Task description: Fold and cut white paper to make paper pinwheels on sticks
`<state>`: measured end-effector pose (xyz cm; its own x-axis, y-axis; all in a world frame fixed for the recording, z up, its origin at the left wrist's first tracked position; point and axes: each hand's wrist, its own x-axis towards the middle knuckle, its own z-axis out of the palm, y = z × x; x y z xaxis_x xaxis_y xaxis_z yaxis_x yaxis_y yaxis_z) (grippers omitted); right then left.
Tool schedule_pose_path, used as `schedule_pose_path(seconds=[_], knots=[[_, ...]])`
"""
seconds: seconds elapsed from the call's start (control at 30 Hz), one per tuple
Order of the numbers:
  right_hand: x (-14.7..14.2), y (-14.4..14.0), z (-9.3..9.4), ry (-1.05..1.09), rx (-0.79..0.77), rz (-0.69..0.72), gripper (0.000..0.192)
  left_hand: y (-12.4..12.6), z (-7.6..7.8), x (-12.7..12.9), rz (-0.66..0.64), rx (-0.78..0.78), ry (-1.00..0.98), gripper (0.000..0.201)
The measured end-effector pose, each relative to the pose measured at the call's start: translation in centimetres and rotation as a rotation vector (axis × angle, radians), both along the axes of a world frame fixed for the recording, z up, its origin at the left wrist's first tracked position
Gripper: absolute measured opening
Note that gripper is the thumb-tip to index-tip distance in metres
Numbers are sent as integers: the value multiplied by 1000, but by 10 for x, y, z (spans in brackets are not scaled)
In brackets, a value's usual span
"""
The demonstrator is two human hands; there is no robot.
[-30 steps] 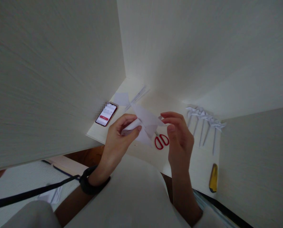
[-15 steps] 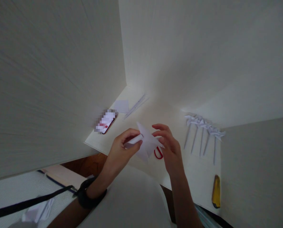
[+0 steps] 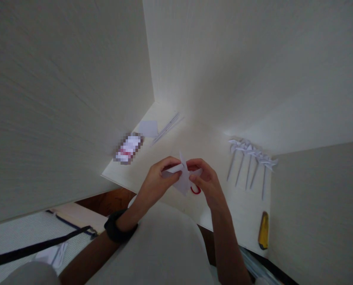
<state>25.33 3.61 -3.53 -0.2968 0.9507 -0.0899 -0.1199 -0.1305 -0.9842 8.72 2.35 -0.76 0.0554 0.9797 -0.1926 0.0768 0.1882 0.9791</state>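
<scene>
Between my hands, above the white table, is a white paper pinwheel head (image 3: 182,183) with some of its corners curled inward. My left hand (image 3: 160,178) is closed on it, thumb and fingers pinching a curled flap at the centre. My right hand (image 3: 207,181) pinches another corner of the same paper from the right, its thumb and index finger bent round it. Behind and below the paper, the red handle of what looks like scissors (image 3: 195,190) shows in part; the rest is covered.
Several finished paper pinwheels on sticks (image 3: 250,154) lie in a row at right. A yellow utility knife (image 3: 263,230) rests near the right wall. At back left are a phone (image 3: 129,148), a square paper sheet (image 3: 148,128) and thin sticks (image 3: 166,128). Walls (image 3: 105,71) enclose the table.
My right hand has moved in from beside the paper and its fingers have closed on a corner. The left hand keeps its pinch. The view has shifted slightly.
</scene>
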Motion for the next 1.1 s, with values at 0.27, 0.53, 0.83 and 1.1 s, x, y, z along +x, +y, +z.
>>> schedule_pose_path(seconds=[0.27, 0.53, 0.83, 1.1], knots=[[-1, -2, 23, -23, 11, 39, 38, -2, 18, -3, 37, 27, -15, 13], [-10, -7, 43, -162, -68, 27, 30, -6, 25, -6, 48, 12, -55, 18], [-21, -11, 50, -178, -21, -16, 15, -14, 41, -10, 76, -8, -41, 21], [-23, -14, 43, -166, 32, -91, 6, -17, 37, -11, 92, 41, -9, 19]])
